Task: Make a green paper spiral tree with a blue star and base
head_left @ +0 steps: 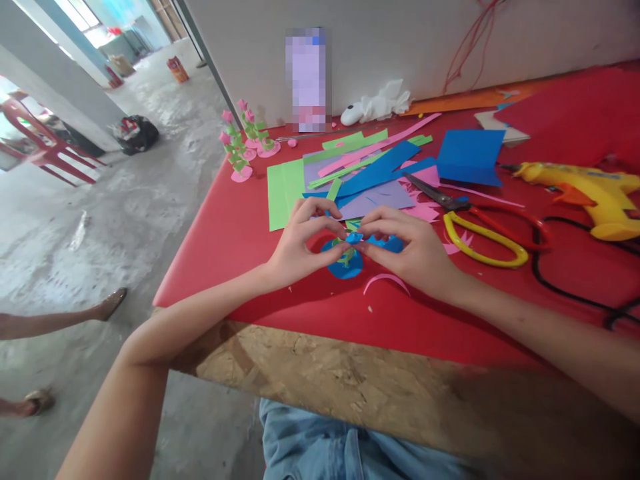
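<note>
Between the fingertips of my left hand [313, 237] and my right hand [407, 247] is a small blue paper flower [355, 238]. Both hands pinch it from opposite sides. Just under it, green curled paper stands on a round blue paper base [345, 265]. Another blue paper piece [387, 243] lies behind my right fingers, partly hidden. In front of my hands rests a curved pink paper strip [387, 277]. At the table's far left corner stand several finished paper flowers [241, 143] with pink heads, green curled stems and pink round bases.
Green paper sheets [285, 193], blue strips [383, 168] and pink scraps lie behind my hands. To the right are red-and-yellow-handled scissors [485, 250] and a yellow glue gun [585, 190] with a black cord. A blurred upright panel [306, 80] leans on the wall. A person's feet [107, 305] show at left.
</note>
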`<state>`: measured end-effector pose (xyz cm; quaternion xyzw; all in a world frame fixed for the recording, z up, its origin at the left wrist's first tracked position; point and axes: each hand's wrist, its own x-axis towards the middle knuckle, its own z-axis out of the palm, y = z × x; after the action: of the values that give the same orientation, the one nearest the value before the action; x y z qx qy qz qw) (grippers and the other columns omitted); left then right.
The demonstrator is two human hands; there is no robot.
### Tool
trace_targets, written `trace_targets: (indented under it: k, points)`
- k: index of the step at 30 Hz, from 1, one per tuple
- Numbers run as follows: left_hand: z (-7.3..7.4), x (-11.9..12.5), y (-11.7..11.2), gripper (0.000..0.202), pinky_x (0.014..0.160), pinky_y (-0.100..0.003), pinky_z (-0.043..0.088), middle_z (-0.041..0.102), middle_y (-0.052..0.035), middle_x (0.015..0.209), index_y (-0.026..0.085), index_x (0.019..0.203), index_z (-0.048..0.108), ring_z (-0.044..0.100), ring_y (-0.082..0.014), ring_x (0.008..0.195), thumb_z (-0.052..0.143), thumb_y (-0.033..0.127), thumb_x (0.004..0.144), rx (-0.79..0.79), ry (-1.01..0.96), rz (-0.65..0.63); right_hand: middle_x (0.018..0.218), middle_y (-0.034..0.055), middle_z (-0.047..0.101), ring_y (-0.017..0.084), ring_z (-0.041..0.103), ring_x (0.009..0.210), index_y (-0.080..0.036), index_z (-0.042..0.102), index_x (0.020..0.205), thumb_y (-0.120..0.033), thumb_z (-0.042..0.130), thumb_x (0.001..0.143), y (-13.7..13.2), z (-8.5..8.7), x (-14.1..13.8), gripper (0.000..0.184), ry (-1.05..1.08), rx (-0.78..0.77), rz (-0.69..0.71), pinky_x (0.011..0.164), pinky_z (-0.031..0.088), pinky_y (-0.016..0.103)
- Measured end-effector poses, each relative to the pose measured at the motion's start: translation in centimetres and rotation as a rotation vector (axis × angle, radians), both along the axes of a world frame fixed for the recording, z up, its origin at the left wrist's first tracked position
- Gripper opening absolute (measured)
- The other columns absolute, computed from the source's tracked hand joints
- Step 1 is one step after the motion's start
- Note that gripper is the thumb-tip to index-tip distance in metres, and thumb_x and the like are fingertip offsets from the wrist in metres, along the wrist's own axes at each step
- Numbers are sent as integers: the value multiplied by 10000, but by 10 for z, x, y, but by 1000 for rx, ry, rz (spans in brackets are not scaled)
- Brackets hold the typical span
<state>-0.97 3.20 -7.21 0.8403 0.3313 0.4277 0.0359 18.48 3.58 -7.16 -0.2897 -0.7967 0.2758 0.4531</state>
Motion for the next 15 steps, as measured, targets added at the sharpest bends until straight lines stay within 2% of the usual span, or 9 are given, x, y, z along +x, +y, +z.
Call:
trace_targets:
  k: [15]
  points:
    - [-3,1,1,107,844,-318,455,591,-9,965,237,793,592,554,-116,929,640,331,815,14,-18,-15,804,9,631,80,519,662,-202,651,741,-230,628,789,-2,2,0,61,-47,-17,-34,580,426,235]
